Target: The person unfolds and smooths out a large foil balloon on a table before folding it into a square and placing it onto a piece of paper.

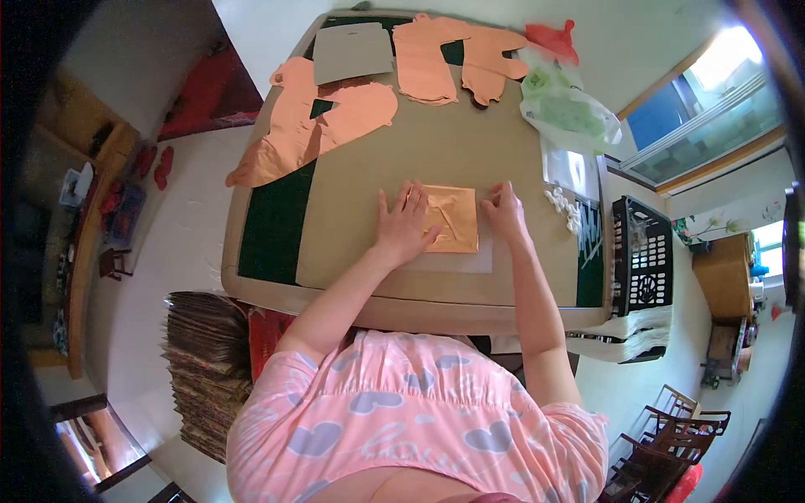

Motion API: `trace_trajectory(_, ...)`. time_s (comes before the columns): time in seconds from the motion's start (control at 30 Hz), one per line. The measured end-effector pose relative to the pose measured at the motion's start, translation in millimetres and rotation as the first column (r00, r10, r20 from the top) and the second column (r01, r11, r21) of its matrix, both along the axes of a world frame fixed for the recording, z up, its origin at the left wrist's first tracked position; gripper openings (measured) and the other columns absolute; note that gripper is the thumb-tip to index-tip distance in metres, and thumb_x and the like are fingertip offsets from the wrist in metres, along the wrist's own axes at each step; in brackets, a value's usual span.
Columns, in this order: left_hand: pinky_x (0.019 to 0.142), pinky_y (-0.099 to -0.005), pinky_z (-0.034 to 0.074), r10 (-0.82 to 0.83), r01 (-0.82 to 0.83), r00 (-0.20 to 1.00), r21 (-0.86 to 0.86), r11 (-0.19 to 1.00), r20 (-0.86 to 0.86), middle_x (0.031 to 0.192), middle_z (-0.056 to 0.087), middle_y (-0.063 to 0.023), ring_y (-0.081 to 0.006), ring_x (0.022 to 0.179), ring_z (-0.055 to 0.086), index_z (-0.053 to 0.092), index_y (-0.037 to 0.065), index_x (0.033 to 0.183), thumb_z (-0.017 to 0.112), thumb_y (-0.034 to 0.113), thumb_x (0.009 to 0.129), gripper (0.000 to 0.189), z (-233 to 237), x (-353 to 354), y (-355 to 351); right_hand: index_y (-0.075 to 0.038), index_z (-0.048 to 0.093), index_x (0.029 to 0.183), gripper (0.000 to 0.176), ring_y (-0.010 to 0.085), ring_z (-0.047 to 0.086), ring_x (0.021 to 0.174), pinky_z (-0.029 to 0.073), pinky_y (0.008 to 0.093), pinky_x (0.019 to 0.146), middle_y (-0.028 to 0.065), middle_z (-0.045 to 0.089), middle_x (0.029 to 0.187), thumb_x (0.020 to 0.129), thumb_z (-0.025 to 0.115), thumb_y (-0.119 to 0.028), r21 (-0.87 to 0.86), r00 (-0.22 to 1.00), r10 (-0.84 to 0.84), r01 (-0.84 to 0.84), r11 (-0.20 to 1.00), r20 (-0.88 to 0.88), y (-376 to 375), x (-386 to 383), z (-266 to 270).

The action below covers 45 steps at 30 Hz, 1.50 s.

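Observation:
A square of copper-coloured foil point(457, 220) with creases in its middle lies on the brown board point(352, 251) on the table. A pale sheet point(470, 261) shows from under its lower edge. My left hand point(401, 225) rests flat over the foil's left side with the fingers stretched out. Just off the foil's right edge, my right hand point(506, 216) is closed, thumb and fingers pinched together; whatever they hold, if anything, is too small to make out.
Large copper-coloured foil pieces point(293, 134) and a grey panel point(354, 52) lie along the far side. At right are a plastic bag point(566, 109), small white pieces point(563, 210), thin sticks point(589, 235) and a black crate point(644, 251). A tall stack of sheets point(201, 360) stands at left.

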<state>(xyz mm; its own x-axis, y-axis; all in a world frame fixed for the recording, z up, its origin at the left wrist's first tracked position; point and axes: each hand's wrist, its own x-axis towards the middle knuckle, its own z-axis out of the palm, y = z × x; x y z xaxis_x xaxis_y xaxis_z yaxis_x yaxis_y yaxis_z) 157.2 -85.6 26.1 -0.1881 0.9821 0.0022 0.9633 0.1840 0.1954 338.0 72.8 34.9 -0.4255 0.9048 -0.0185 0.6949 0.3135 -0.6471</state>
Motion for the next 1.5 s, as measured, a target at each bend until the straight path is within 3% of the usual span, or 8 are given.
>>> trace_trajectory(0.4,0.110,-0.0655,0.009,-0.018,0.018,1.000,0.001,1.000,-0.024,0.155,0.017,-0.0116,-0.0271,0.144,0.013,0.018,0.004,0.148,0.042,0.054,0.092,0.079,-12.3,2.4,0.9,-0.001,0.063,0.105,0.027,0.0103,0.054,0.066,0.045,0.0269,0.057,0.0014,0.059,0.072,0.078,0.066,-0.007,-0.129,0.994,0.104,-0.100,0.987,0.022,38.3,142.0,54.4)
trace_trajectory(0.47,0.110,-0.0657,0.008,-0.023,0.022,0.999,-0.016,1.000,-0.045,0.156,0.015,-0.0113,-0.0266,0.145,0.011,0.017,0.004,0.148,0.041,0.054,0.092,0.079,-10.8,1.5,2.5,-0.002,0.063,0.103,0.021,0.0077,0.049,0.064,0.041,0.0232,0.055,-0.0034,0.055,0.071,0.082,0.061,-0.004,-0.063,0.992,0.068,-0.062,0.996,0.105,25.9,146.9,116.8)
trace_trajectory(0.63,0.110,-0.0658,0.006,-0.020,0.018,0.999,-0.025,1.000,-0.044,0.156,0.014,-0.0112,-0.0257,0.145,0.008,0.016,0.003,0.149,0.037,0.054,0.093,0.078,-5.6,2.0,2.0,-0.006,0.060,0.108,0.024,0.0094,0.050,0.068,0.043,0.0248,0.061,-0.0007,0.057,0.076,0.085,0.056,-0.003,0.299,0.966,0.039,0.040,0.953,-0.254,31.9,132.1,191.8)
trace_trajectory(0.73,0.110,-0.0666,0.007,-0.028,0.031,0.998,0.048,0.998,-0.057,0.155,0.018,-0.0109,-0.0259,0.145,0.011,0.022,0.001,0.147,0.040,0.052,0.093,0.076,-3.1,1.4,-1.2,-0.007,0.057,0.112,0.026,0.0143,0.053,0.069,0.045,0.0288,0.064,0.0051,0.060,0.079,0.086,0.053,-0.003,0.515,0.896,0.048,0.209,0.831,-0.442,84.6,96.2,139.0)
trace_trajectory(0.8,0.110,-0.0665,0.007,-0.037,0.035,0.995,-0.020,0.999,-0.096,0.155,0.018,-0.0105,-0.0255,0.145,0.011,0.021,0.002,0.147,0.038,0.053,0.093,0.076,9.0,2.5,-2.6,-0.007,0.056,0.112,0.025,0.0205,0.057,0.070,0.046,0.0332,0.066,0.0105,0.061,0.081,0.087,0.051,-0.004,0.578,0.937,-0.106,0.291,0.762,-0.332,108.7,58.9,89.6)
trace_trajectory(1.0,0.110,-0.0670,0.006,-0.033,0.033,0.998,0.003,0.999,-0.062,0.155,0.018,-0.0107,-0.0248,0.144,0.012,0.021,0.003,0.148,0.037,0.054,0.093,0.076,-3.5,0.9,-1.7,-0.006,0.057,0.108,0.021,0.0212,0.057,0.065,0.045,0.0349,0.060,0.0122,0.061,0.074,0.090,0.057,-0.017,0.388,0.961,-0.029,0.138,0.911,-0.275,117.4,-11.6,-36.6)
trace_trajectory(1.17,0.109,-0.0676,0.006,-0.058,0.056,0.997,-0.039,0.998,-0.050,0.155,0.017,-0.0118,-0.0255,0.144,0.013,0.021,0.004,0.148,0.038,0.056,0.092,0.078,-0.3,2.6,-6.3,-0.007,0.059,0.106,0.022,0.0372,0.064,0.079,0.048,0.0443,0.068,0.0204,0.064,0.086,0.088,0.055,-0.018,0.251,0.978,0.102,-0.054,0.967,-0.183,69.3,-32.6,-37.2)
trace_trajectory(1.5,0.108,-0.0688,0.009,-0.036,0.035,0.999,0.035,0.999,0.039,0.153,0.022,-0.0132,-0.0271,0.143,0.018,0.022,0.003,0.147,0.042,0.056,0.090,0.080,-11.1,11.0,-21.3,-0.005,0.057,0.113,0.029,0.0374,0.064,0.083,0.050,0.0420,0.072,0.0205,0.066,0.090,0.086,0.058,-0.014,0.232,0.979,0.162,-0.129,0.964,-0.125,26.8,-10.5,-24.3)
